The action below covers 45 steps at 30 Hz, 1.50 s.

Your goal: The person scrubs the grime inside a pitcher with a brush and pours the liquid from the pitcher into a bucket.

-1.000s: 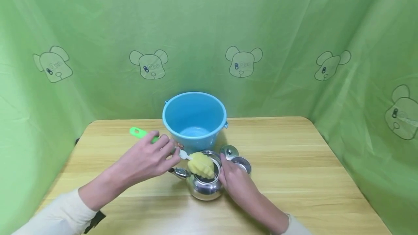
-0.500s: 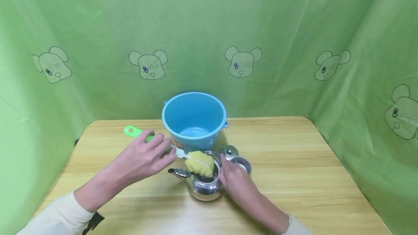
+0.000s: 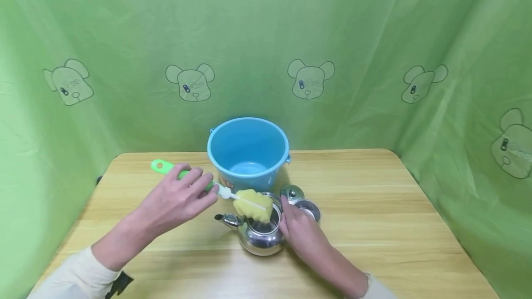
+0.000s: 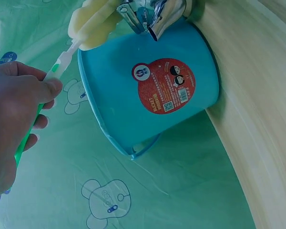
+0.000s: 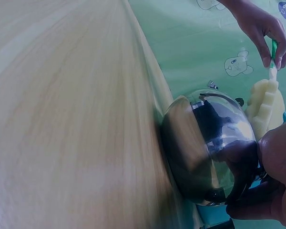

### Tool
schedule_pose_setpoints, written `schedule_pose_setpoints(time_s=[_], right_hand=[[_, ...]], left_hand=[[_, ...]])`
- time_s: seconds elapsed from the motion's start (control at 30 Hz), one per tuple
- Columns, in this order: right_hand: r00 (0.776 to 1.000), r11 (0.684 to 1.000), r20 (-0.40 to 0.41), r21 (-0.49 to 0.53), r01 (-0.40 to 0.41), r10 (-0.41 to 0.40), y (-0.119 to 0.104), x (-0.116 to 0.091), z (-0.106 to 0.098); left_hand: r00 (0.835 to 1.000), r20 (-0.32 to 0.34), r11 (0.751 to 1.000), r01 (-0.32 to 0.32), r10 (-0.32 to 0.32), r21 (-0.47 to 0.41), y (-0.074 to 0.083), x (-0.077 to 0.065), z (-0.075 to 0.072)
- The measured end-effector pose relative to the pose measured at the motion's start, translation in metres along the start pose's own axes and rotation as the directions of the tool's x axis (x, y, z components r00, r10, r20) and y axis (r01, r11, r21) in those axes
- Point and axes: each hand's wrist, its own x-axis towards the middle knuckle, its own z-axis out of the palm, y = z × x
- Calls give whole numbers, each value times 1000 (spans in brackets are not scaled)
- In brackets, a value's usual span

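My left hand (image 3: pixel 178 195) grips the green handle of a sponge brush (image 3: pixel 252 206), also seen in the left wrist view. The brush slants down to the right, and its yellow sponge head overlaps the open mouth of a shiny steel teapot (image 3: pixel 261 241). The pot stands upright with its spout to the left. At the pot's right side, my right hand (image 3: pixel 302 232) holds it near the rim. In the right wrist view, the fingers (image 5: pixel 255 202) lie against the rounded steel wall; the grip is partly hidden.
Behind the teapot stands a blue bucket (image 3: pixel 248 174) with a red label. A lid (image 3: pixel 292 192) with a dark knob and a small steel strainer cup (image 3: pixel 309 209) sit right of the pot, partly behind my right hand. Green curtains surround the wooden table (image 3: pixel 374 225).
My left hand has drawn back to the left with the brush, and the sponge head has shifted slightly left and up over the pot's mouth. The right hand and teapot stay put.
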Motion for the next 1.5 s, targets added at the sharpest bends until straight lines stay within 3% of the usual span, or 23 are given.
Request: schedule_pose_setpoints(time_s=[0.43,0.67,0.93,1.17,1.5], right_hand=[[1000,1000,18,7,-20,20,-1,0,-1],[1000,1000,11,5,-11,11,1,-1,0],[1000,1000,16,2,-10,10,1,-1,1],[1000,1000,15,2,-10,10,1,0,0],[999,1000,34,6,-28,28,0,0,-1]], left_hand=[[995,-69,997,72,-74,-31,-2,-7,4],[982,-141,990,113,-124,-88,-4,-9,6],[974,-150,983,155,-169,-103,-6,-15,5],[957,-209,974,173,-201,-143,-7,-16,4],[961,-182,974,189,-209,-123,-7,-26,-1]])
